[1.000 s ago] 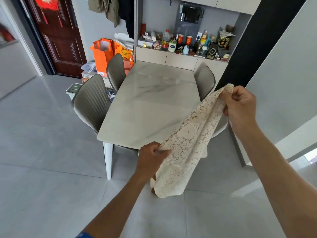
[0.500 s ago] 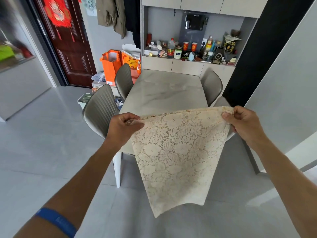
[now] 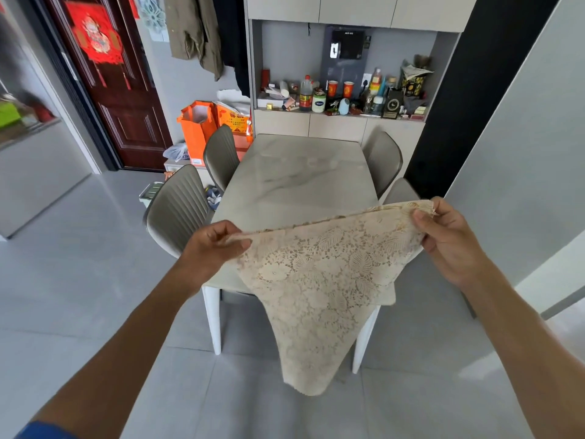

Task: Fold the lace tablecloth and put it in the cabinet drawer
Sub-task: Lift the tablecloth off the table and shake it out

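Marble-topped table [image 3: 294,185] on white legs, standing on grey tiled floor [image 3: 79,280]; four grey chairs [image 3: 177,207] drawn up beside it.

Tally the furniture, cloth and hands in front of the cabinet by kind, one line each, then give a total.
Grey chairs: 4
Marble-top table: 1
Lace tablecloth: 1, held up in the air
Hands gripping its top corners: 2, left hand and right hand
Total: 8
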Demonstrator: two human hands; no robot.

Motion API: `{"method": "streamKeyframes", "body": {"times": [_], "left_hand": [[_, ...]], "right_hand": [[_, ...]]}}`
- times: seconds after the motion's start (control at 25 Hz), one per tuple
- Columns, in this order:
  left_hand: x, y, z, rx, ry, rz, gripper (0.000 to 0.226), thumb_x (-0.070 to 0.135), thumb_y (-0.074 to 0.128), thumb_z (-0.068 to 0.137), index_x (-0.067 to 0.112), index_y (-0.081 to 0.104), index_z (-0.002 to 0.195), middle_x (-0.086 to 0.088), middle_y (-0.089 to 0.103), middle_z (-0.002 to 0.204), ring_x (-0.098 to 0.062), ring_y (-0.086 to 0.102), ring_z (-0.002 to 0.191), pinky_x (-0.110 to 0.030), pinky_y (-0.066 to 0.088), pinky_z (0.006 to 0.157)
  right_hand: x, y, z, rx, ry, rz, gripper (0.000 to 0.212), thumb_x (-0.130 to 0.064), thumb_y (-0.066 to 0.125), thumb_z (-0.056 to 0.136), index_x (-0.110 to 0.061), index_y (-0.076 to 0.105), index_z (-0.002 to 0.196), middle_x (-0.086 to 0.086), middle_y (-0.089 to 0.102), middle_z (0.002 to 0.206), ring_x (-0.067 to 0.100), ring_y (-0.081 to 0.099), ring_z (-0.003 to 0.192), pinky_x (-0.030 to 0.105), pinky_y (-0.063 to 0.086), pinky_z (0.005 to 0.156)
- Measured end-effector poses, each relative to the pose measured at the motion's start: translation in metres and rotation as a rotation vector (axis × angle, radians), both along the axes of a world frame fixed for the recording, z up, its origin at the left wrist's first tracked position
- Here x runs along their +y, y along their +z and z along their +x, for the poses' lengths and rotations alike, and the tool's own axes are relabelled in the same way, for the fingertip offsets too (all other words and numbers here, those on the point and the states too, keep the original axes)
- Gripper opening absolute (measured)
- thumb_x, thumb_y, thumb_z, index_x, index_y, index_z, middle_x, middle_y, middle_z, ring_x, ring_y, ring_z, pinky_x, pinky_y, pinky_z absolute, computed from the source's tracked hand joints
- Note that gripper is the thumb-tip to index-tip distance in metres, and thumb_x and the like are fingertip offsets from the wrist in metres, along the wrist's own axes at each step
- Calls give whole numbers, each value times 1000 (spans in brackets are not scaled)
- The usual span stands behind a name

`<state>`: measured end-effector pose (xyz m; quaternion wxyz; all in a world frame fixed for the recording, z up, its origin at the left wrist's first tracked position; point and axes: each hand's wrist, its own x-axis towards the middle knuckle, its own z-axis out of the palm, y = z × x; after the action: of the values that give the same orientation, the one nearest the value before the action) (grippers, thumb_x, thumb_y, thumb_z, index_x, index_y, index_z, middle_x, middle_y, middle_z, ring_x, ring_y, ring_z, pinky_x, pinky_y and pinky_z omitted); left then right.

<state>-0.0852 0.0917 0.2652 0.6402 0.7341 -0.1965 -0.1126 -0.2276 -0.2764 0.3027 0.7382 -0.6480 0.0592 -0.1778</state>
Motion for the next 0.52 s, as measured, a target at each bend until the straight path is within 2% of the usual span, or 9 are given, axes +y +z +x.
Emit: {"method": "streamKeyframes", "body": {"times": [0.16, 0.24, 0.32, 0.4, 0.44, 0.52], "left_hand": [[8, -28, -29, -59, -131, 246, 19, -3, 74, 79, 15, 70, 78, 13, 66, 64, 4, 57, 62, -9, 43, 60], [4, -44, -52, -81, -226, 264, 21, 1, 75, 80, 22, 72, 81, 17, 69, 69, 6, 60, 69, -9, 44, 64], [-5, -63, -79, -51, -309, 253, 19, 14, 73, 82, 33, 73, 80, 20, 70, 73, 4, 64, 72, -13, 47, 64], [-16, -84, -98, -64, -297, 275, 9, 27, 70, 81, 33, 74, 87, 14, 72, 85, -4, 67, 81, -26, 52, 68], [-21, -92, -103, -88, -272, 272, 14, 30, 69, 80, 37, 72, 93, 16, 71, 94, -4, 66, 89, -26, 53, 74], [-29, -100, -111, -128, -255, 225, 24, 31, 69, 79, 51, 67, 92, 29, 64, 109, 2, 60, 104, -18, 48, 83]], "right_hand": [[12, 5, -1, 34, 207, 37, 15, -13, 65, 85, -20, 57, 75, 9, 69, 88, 26, 66, 88, 33, 57, 79], [17, 8, 1, 33, 275, 121, 12, -14, 64, 83, -19, 57, 76, 5, 68, 80, 38, 62, 97, 44, 49, 94], [20, 8, 3, 26, 334, 229, 8, -12, 56, 85, -17, 54, 79, 2, 64, 73, 37, 59, 92, 52, 39, 106], [23, 5, 3, 32, 415, 294, 8, -11, 48, 86, -14, 50, 79, 2, 60, 69, 26, 63, 75, 48, 47, 100], [25, 3, 3, 42, 467, 331, 8, -10, 46, 87, -13, 48, 80, 3, 59, 68, 24, 64, 71, 47, 50, 96], [29, -1, 2, 58, 594, 493, 12, -5, 38, 92, -7, 47, 84, 13, 61, 76, 34, 67, 79, 51, 48, 98]]}}
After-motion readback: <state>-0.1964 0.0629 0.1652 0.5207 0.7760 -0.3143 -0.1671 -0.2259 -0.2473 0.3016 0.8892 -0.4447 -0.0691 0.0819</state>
